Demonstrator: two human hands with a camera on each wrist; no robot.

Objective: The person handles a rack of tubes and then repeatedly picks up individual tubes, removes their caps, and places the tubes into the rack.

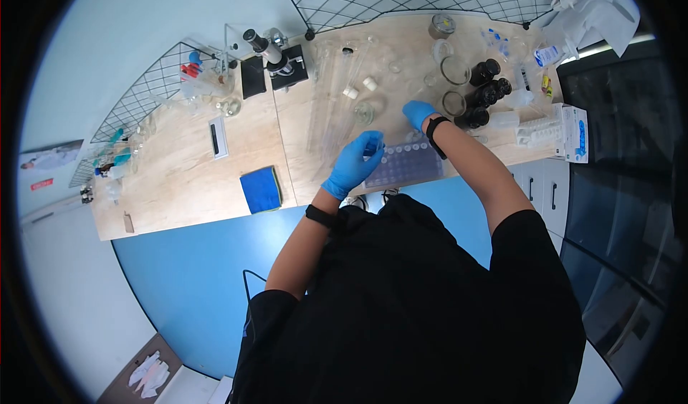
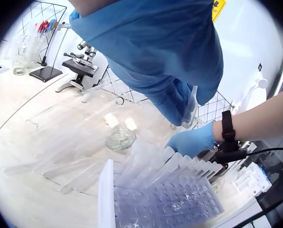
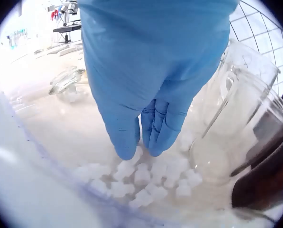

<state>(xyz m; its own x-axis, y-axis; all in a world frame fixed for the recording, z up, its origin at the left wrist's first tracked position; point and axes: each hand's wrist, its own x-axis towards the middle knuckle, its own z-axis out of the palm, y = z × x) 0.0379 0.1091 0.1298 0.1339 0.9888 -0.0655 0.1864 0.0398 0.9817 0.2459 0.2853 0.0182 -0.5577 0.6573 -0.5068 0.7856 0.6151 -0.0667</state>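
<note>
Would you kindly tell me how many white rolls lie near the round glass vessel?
2 in the head view: the left roll and the right roll, both beyond the glass vessel.

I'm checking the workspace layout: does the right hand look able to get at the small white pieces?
Likely yes: the right hand has its fingertips right at the small white pieces, with nothing visible in between.

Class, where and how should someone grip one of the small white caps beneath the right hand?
Probably best: pinch one of the white caps by opposite sides, coming from above. They are small and lie crowded together, so neighbours likely hinder a sideways approach; one at the cluster's edge offers freer sides.
</note>
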